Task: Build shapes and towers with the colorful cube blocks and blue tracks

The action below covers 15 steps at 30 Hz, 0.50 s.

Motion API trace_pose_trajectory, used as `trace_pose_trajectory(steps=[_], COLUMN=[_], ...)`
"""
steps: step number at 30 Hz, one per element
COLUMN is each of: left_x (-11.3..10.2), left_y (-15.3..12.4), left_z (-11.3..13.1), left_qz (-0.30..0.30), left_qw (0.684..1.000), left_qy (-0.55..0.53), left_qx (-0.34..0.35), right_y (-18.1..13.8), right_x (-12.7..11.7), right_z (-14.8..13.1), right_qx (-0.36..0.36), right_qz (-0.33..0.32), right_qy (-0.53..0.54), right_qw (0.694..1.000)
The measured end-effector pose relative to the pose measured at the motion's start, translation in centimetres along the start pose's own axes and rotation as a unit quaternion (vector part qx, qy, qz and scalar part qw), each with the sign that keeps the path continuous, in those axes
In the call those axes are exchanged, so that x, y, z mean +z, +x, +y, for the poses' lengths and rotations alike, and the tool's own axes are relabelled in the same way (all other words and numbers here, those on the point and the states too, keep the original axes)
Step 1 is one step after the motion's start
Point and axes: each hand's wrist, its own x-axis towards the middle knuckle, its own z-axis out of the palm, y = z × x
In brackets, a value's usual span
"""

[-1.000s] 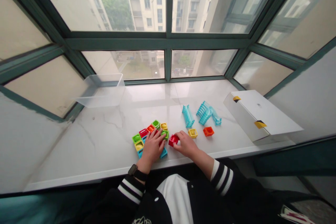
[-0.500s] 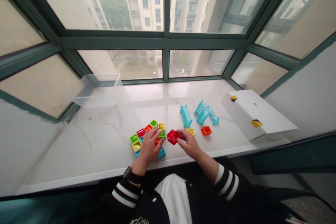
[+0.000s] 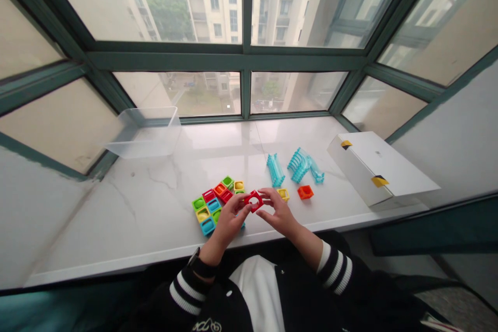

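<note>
Between my two hands is a red toy block [image 3: 254,201] with a round opening, raised off the sill. My left hand [image 3: 230,218] pinches its left side between thumb and fingers. On its right side, the fingertips of my right hand [image 3: 278,211] rest against the upper edge, with the thumb lower down. Beneath and beside my left hand lies a joined group of coloured blocks [image 3: 213,205] in green, yellow, red, orange and blue; the hand covers part of it. Just beyond my right hand sits a yellow block [image 3: 283,195], with an orange block [image 3: 305,192] farther right.
Clear blue track pieces [image 3: 276,170] lie behind the loose blocks, some of them curved [image 3: 299,165]. A transparent plastic bin [image 3: 146,150] stands at the back left. At the right is a white box [image 3: 383,166] with yellow-black tabs. Windows enclose the white sill [image 3: 155,233].
My left hand has moved right, off the joined blocks, and onto the red block. The red block has turned so its round opening faces me. More of the joined group shows.
</note>
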Motion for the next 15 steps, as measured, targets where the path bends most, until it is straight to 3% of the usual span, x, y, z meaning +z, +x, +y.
trace_pose_trajectory(steps=[4,8,13,15], left_x=[0.6,1.2,0.8,0.2], left_y=[0.2,0.2,0.0,0.1], left_z=[-0.5,-0.6,-0.8,-0.9], left_qz=[0.012,0.012,-0.029,-0.013], left_qw=[0.994,0.993,0.999,0.996], left_qy=[-0.079,-0.085,0.012,0.088], left_qx=[-0.076,-0.085,-0.040,-0.015], right_y=[0.1,0.2,0.2,0.1], right_x=[-0.2,-0.2,-0.9,-1.6], right_z=[-0.5,-0.6,-0.9,-1.1], right_qx=[-0.059,-0.069,-0.065,-0.069], right_qz=[-0.022,-0.008,-0.017,-0.009], right_qy=[-0.102,-0.145,-0.155,-0.161], right_qw=[0.993,0.987,0.986,0.985])
